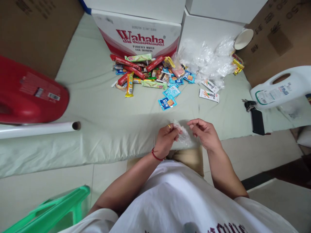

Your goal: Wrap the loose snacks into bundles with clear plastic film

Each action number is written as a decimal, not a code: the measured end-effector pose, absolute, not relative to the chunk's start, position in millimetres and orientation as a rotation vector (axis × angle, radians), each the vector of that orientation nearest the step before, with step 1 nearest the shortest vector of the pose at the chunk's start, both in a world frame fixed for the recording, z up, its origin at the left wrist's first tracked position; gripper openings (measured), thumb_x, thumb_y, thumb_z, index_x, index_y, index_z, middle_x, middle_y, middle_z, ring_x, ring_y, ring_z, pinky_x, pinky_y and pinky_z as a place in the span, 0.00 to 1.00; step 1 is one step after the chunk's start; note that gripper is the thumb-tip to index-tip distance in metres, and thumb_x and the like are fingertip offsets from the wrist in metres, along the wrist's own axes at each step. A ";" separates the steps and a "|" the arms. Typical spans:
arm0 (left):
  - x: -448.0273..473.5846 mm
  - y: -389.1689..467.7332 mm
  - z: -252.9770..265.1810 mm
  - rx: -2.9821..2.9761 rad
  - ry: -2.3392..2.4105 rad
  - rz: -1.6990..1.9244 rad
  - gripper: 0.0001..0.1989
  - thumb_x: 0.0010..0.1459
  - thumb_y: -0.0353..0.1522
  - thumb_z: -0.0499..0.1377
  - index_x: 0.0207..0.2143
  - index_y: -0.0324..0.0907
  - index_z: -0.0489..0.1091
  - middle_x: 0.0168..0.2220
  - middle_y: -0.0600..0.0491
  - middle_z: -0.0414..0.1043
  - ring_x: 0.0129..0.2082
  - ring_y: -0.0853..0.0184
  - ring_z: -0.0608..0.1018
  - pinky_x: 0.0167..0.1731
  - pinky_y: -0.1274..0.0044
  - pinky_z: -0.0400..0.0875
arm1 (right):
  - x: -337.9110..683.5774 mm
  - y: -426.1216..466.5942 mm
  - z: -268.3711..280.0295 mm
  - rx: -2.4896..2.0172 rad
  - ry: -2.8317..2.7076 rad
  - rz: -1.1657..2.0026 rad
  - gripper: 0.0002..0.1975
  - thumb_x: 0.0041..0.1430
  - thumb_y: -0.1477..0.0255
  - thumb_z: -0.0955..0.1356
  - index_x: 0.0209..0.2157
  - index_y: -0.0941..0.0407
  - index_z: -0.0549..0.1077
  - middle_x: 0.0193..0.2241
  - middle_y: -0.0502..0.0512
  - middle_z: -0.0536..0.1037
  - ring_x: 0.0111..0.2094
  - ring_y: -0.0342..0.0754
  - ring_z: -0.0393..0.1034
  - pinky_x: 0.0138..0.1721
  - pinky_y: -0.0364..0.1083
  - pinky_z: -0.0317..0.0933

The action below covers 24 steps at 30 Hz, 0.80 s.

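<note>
My left hand [167,137] pinches a crumpled clear plastic bag [184,135] near the front edge of the cloth-covered table [116,121]. To the right of the bag, my right hand [204,132] is raised with thumb and forefinger brought close together. Whether anything thin sits between those fingertips is too small to make out. Beyond my hands lie two blue snack packets [167,102] and a pair of white packets [209,95]. Behind them is a heap of wrapped snack bars [138,72] in red, green, yellow and blue.
A pile of clear plastic bags [206,61] lies against white boxes, beside the Wahaha carton [141,35]. At left are a red jug [31,90] and a white roll [39,129]. A white detergent bottle [282,89], keys and a black phone [257,121] lie right. A green stool [53,207] stands below.
</note>
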<state>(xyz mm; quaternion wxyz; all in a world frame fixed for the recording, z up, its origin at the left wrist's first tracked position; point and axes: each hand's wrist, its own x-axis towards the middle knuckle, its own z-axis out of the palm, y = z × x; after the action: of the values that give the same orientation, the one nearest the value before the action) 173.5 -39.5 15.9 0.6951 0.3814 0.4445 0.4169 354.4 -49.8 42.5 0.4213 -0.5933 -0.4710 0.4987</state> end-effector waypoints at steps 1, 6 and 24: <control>173.0 -39.6 16.4 0.885 1.001 0.919 0.13 0.56 0.42 0.62 0.28 0.42 0.73 0.23 0.57 0.69 0.21 0.72 0.65 0.26 0.76 0.58 | 353.6 -49.9 43.4 -1.488 -1.198 1.243 0.15 0.60 0.58 0.75 0.40 0.54 0.83 0.26 0.48 0.74 0.25 0.41 0.61 0.28 0.43 0.56; 172.0 -40.5 19.0 1.107 1.079 0.850 0.12 0.56 0.41 0.60 0.27 0.44 0.73 0.18 0.60 0.61 0.20 0.71 0.61 0.24 0.76 0.55 | 344.8 -50.4 46.9 -1.423 -1.407 1.202 0.12 0.61 0.58 0.75 0.35 0.53 0.82 0.32 0.52 0.76 0.32 0.45 0.67 0.34 0.45 0.60; 170.5 -35.0 17.2 1.010 1.130 0.985 0.11 0.56 0.41 0.65 0.30 0.42 0.73 0.26 0.57 0.71 0.25 0.72 0.67 0.29 0.77 0.64 | 337.4 -51.7 46.0 -1.513 -1.406 1.134 0.13 0.62 0.59 0.74 0.35 0.54 0.81 0.29 0.51 0.77 0.29 0.44 0.66 0.31 0.44 0.59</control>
<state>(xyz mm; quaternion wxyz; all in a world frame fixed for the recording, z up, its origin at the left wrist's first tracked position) 170.5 -35.0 17.2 0.6188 0.4390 0.4912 0.4280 337.4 -51.7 46.0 0.3828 -0.5932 -0.5511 0.4448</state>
